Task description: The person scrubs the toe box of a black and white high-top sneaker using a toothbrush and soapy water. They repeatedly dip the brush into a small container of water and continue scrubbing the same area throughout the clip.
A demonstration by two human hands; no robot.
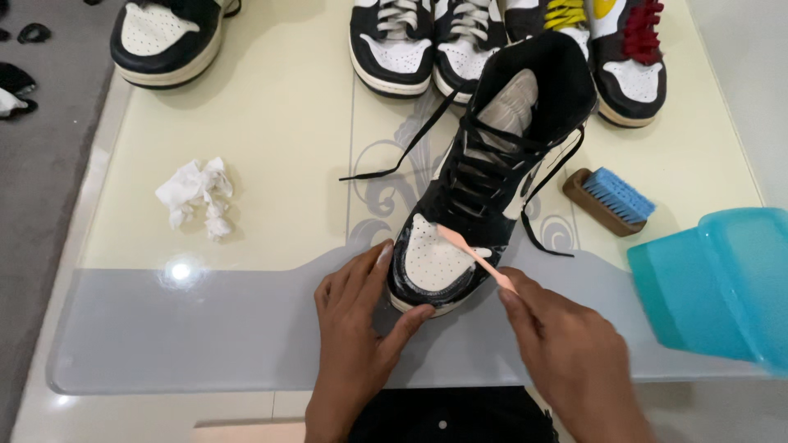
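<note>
Black and white, the high-top sneaker (pixel 476 189) stands in the middle of the frame on a glass table top (pixel 271 148), with its toe pointing down toward you. Its black laces are loose and trail out to both sides.

Your left hand (pixel 357 328) sits at the lower middle of the frame. Its fingers are spread and curl around the toe of the sneaker, with the thumb touching the sole edge, so it holds the shoe steady.

Your right hand (pixel 566 353) is at the lower right. It pinches a thin pink brush handle (pixel 476 256) between its fingertips. The far end of the handle lies on the white toe box of the sneaker.

A crumpled white tissue (pixel 197 195) lies at the left of the frame, well apart from the shoe. A small brown brush with blue bristles (pixel 611 201) lies to the right of the sneaker. A see-through blue plastic tub (pixel 722 283) fills the right edge.

Along the top of the frame you can see more sneakers: one (pixel 168 37) at the upper left, a pair with grey laces (pixel 427 41) in the middle, and one with dark red laces (pixel 636 61) at the upper right.
</note>
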